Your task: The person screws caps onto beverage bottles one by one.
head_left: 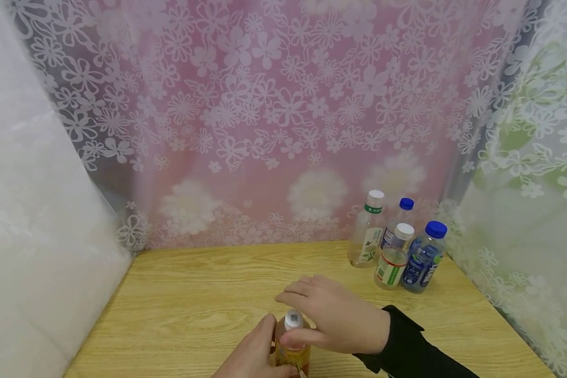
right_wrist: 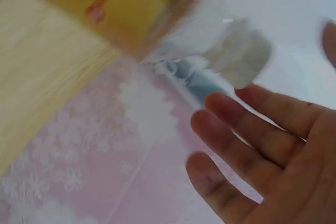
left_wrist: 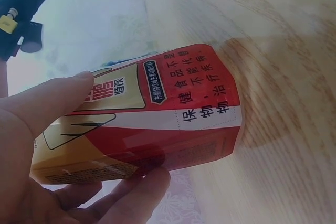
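A drink bottle (head_left: 293, 357) with a yellow and red label and a white cap (head_left: 293, 318) is at the table's near edge. My left hand (head_left: 255, 352) grips it around the label, thumb on one side and fingers on the other in the left wrist view. The bottle's red lower end (left_wrist: 205, 103) is at the wooden surface. Beside the cap is my right hand (head_left: 331, 315), its fingers extended and apart. In the right wrist view the cap is blurred, with a fingertip (right_wrist: 252, 94) close to it; whether they touch I cannot tell.
Four bottles would be several: a tall white-capped bottle (head_left: 366, 236), a shorter white-capped bottle (head_left: 391, 262), a blue-capped bottle (head_left: 420, 262) and another blue-capped one (head_left: 406, 205) behind stand at the table's (head_left: 193, 294) back right. Floral curtains (head_left: 283, 105) hang around it.
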Tool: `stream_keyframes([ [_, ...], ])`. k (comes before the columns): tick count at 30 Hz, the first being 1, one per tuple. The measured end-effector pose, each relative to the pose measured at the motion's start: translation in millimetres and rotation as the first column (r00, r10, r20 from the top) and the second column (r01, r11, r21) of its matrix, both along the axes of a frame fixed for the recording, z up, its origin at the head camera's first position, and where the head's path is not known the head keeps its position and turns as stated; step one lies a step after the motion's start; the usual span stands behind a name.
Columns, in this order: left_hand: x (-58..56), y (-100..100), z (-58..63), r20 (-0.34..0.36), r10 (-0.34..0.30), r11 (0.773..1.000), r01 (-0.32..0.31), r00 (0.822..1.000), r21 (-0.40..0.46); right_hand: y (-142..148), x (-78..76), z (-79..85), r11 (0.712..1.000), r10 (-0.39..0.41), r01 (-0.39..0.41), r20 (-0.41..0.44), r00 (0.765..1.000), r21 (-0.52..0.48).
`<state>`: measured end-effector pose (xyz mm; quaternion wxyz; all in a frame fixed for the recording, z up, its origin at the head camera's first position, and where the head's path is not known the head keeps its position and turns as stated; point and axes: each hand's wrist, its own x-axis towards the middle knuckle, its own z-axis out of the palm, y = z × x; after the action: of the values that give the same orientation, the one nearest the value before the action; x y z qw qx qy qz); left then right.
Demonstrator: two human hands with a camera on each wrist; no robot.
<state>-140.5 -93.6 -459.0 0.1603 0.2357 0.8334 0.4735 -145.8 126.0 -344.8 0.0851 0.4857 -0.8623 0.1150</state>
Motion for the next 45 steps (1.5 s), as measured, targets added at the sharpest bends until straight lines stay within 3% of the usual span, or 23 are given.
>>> stream_keyframes([
  [5,-1.1,-2,0.3,-0.001,-0.026,0.999,0.026,1.000,0.021,4,1.8,4.2,0.985,0.168,-0.163,0.088,0.982,-0.055],
  [8,-0.7,-3,0.7,0.017,-0.023,1.000,0.022,1.000,0.019,4,1.5,4.6,0.981,0.195,-0.191,0.102,0.976,-0.043],
  [14,-0.3,-2,1.4,0.042,-0.014,1.000,0.014,0.999,0.012,1,1.7,4.7,0.987,0.158,-0.159,0.082,0.984,0.004],
  [23,-0.1,0,1.2,-0.016,-0.014,1.000,0.013,1.000,-0.004,-2,0.5,2.9,0.993,0.095,-0.095,-0.002,0.995,0.067],
  [34,1.8,2,1.1,-0.021,0.010,0.999,-0.011,1.000,-0.030,-3,3.7,-1.3,0.994,0.051,-0.038,-0.133,0.990,0.103],
  [40,0.3,1,1.8,-0.077,0.030,0.999,-0.033,0.997,-0.039,-2,3.5,-4.1,0.996,0.051,-0.042,-0.120,0.992,0.074],
  [45,2.9,2,9.0,-0.110,0.043,0.999,-0.043,0.993,0.006,-1,3.9,-5.2,0.998,0.054,-0.053,-0.080,0.995,0.023],
])
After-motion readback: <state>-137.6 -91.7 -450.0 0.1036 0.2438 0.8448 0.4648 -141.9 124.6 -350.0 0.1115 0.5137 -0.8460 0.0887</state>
